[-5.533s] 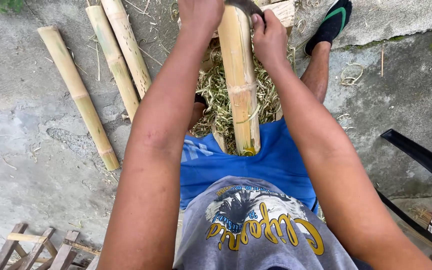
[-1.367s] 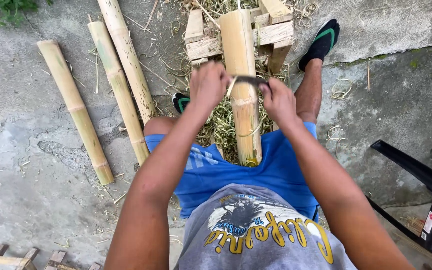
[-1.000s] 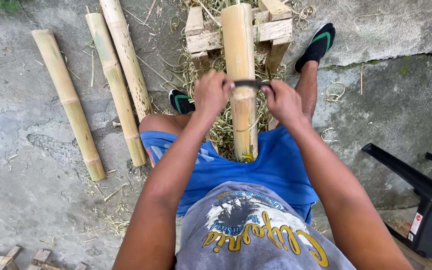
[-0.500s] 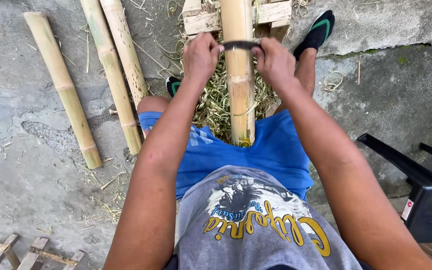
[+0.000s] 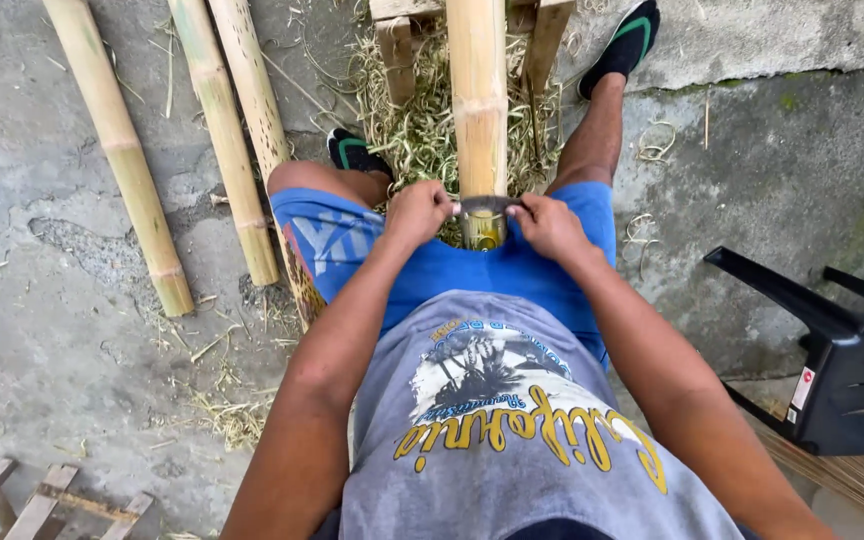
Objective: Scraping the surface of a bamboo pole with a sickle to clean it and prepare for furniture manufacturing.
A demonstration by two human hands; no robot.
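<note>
Head view: a pale yellow bamboo pole (image 5: 478,100), smooth with one ringed node, is seen running from 12 o'clock down to its cut end between the knees. A curved blade (image 5: 485,206) is laid across that end. The left hand (image 5: 418,212) and right hand (image 5: 549,224) are clenched on the blade's two ends. Three bamboo poles (image 5: 220,130) lie at 10 o'clock on concrete.

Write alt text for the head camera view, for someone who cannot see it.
Seen from above, a seated person's left hand and right hand grip a curved metal blade across a pale yellow bamboo pole between their legs. Three more bamboo poles lie on the concrete ground, shavings around.
</note>
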